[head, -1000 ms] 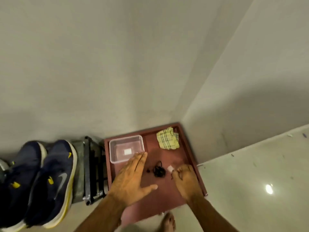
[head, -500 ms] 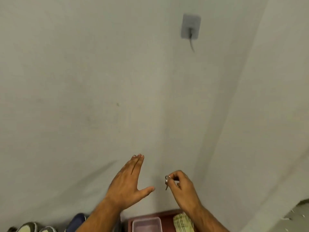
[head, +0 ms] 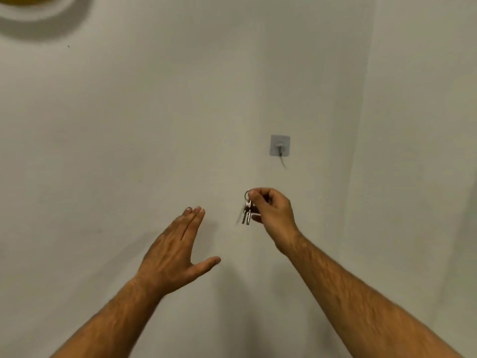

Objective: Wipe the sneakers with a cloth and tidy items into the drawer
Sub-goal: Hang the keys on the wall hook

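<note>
Right hand: the right hand (head: pixel 273 213) is raised in front of the wall, its grip pinching the ring of a bunch of keys (head: pixel 246 211) between thumb and curled fingers.
Keys: hang down from the ring, left of the palm, slightly blurred; below and a little left of the wall hook, apart from it.
Left hand: the left hand (head: pixel 175 251) is held lower and to the left, grip spread, fingers straight and together, thumb out to the right; it holds nothing.
Wall hook: a small square adhesive hook (head: pixel 280 146) sits on the pale wall (head: pixel 129 125), above the right hand.
Top left corner: a yellowish curved edge (head: pixel 25 0) casts a shadow on the wall.
</note>
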